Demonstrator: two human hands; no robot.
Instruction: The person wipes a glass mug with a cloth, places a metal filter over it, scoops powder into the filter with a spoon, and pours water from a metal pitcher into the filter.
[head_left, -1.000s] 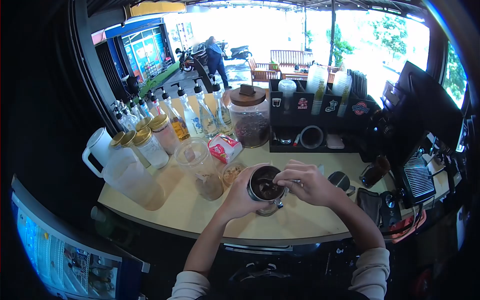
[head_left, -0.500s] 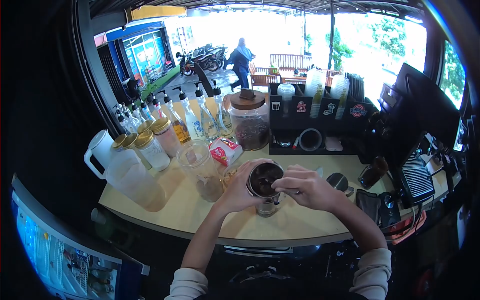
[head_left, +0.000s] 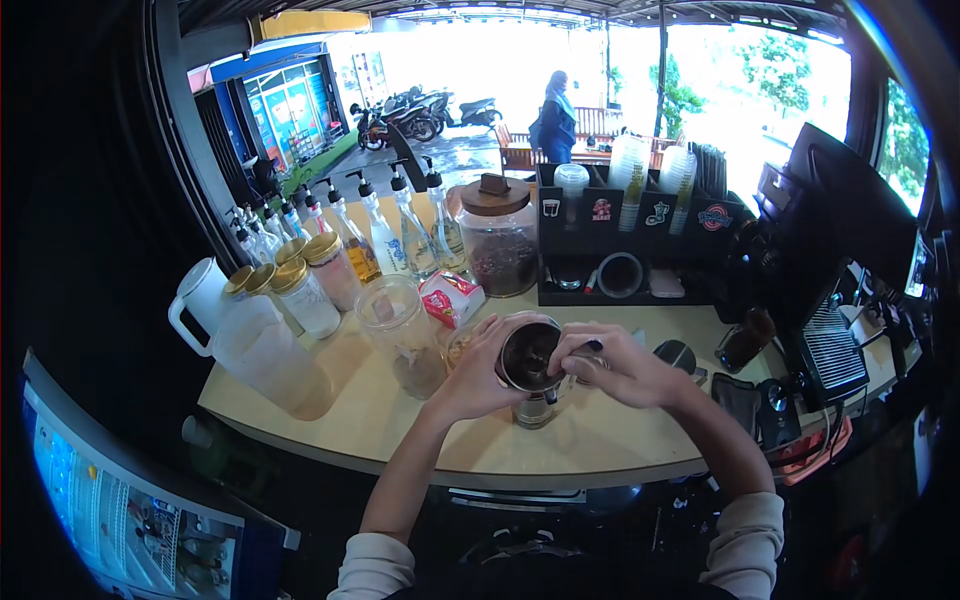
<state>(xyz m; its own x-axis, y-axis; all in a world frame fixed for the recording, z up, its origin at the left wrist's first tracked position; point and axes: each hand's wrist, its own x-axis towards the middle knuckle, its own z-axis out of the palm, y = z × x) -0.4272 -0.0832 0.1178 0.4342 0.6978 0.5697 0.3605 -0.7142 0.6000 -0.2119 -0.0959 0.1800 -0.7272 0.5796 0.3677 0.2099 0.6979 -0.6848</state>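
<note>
A metal pitcher (head_left: pixel 530 357) with dark liquid inside is tilted above the counter, and my left hand (head_left: pixel 478 372) is wrapped round its left side. My right hand (head_left: pixel 617 366) is closed in a pinch at the pitcher's right rim, on a thin utensil whose dark end shows above the fingers; its lower part is hard to make out. Below the pitcher stands a small glass vessel (head_left: pixel 532 413), partly hidden. A clear jar (head_left: pixel 395 330) with brown contents stands left of my left hand, near a red and white packet (head_left: pixel 452 299).
Pump bottles (head_left: pixel 414 238), gold-lidded jars (head_left: pixel 303 300) and a frosted pitcher (head_left: pixel 262 355) stand on the left. A wood-lidded jar (head_left: pixel 498 245) and a black cup organizer (head_left: pixel 640 240) are behind. At right are a metal jug (head_left: pixel 676 358) and a coffee machine (head_left: pixel 835 345). Outside, a person (head_left: pixel 556 118) stands.
My right hand has shifted slightly about the pitcher's rim, and the utensil's dark end now shows above it. The pitcher has tilted a little. Outside, the person has moved right.
</note>
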